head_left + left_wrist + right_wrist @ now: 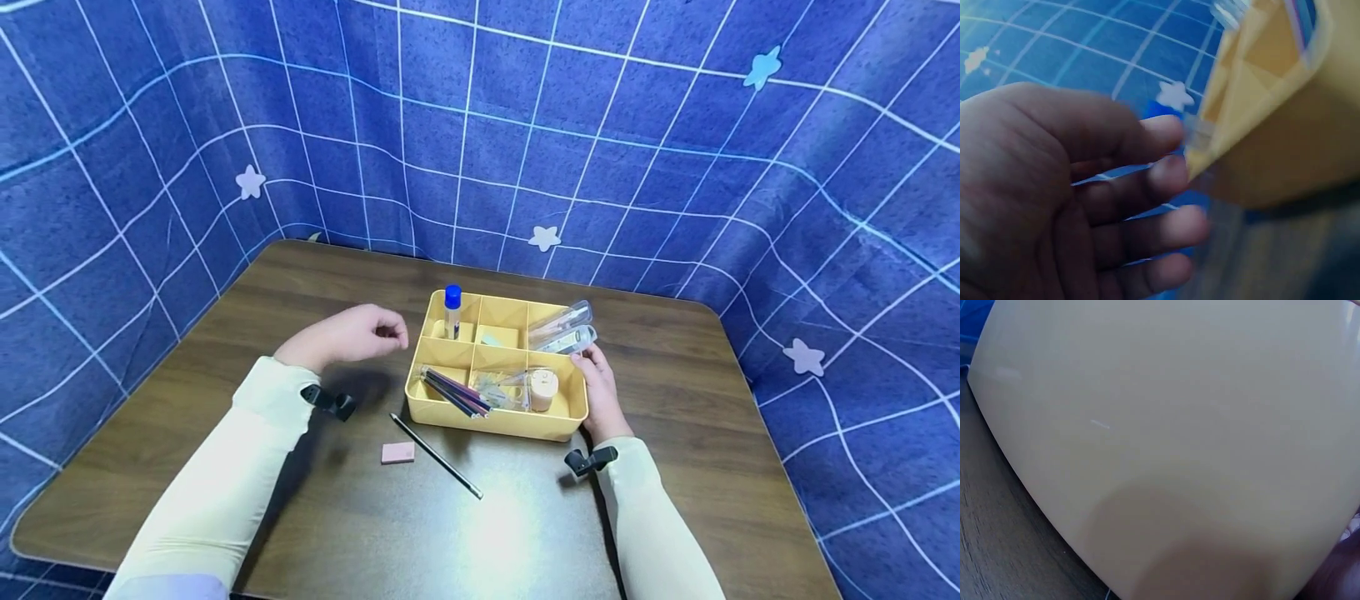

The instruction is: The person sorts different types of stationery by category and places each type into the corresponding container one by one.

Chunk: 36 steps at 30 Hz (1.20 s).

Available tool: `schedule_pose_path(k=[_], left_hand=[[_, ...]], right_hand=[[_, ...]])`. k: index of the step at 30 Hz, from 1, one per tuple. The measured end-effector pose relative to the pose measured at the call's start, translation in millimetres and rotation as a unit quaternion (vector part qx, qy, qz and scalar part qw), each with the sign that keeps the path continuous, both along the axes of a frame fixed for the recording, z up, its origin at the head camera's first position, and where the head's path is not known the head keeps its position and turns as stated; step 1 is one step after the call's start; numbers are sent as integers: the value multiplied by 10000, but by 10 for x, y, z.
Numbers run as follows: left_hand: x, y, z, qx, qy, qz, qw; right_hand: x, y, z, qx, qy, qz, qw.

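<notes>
A yellow organizer box with several compartments stands on the table. My right hand holds its right end, fingers at the rim; the box wall fills most of the right wrist view. To the left of the box, my left hand hovers with loosely bent fingers and nothing between them. In the back-left compartment stands a blue-capped glue stick. Two clear plastic cases lean in the back-right one. Wrapped pencils, a clear bag and a pale pink round item occupy the front.
In front of the box lie a dark pencil and a pink eraser. A small pale green piece sits in the back-middle compartment. Blue gridded cloth with stars hangs around the brown table.
</notes>
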State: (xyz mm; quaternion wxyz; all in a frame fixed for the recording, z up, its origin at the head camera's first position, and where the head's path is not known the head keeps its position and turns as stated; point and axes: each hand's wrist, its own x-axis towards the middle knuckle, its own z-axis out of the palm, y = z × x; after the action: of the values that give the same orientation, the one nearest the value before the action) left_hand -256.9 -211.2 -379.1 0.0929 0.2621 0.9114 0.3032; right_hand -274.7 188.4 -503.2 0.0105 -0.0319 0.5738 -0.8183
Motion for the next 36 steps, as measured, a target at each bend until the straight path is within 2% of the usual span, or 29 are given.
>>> schedule_pose_path(k=[5,13,16,20,23,27,29,32,36], left_hand=[[103,-129,-277,-263,-442,-491,9975],[284,-71,-609,-334,-755,-501,9953],[334,-43,-731,-439,-654,-611,9950],[350,-34,-847,-444,-248,-802,9955],[345,-44,-852,-399,-220,-903,9949],[329,-84,-777,-263,-662,-866,9937],[313,-109,-712,-28,-871,-832,9927],[288,-147,-593,383,-1000,-788,9911],[256,-197,-425,890,-895,-793,9888]], right_hand=[[9,5,56,-32,-157,15,9999],[-9,4,57,-41,-84,-48,9999],[-12,6,34,-12,-30,-10,10000],[-9,11,7,-19,54,51,10000],[6,7,-4,-30,104,35,9999],[19,-9,-3,-12,127,-56,9999],[17,-16,2,-2,52,-99,9999],[10,-23,20,-67,-107,-132,9998],[7,-18,30,-149,-237,-138,9995]])
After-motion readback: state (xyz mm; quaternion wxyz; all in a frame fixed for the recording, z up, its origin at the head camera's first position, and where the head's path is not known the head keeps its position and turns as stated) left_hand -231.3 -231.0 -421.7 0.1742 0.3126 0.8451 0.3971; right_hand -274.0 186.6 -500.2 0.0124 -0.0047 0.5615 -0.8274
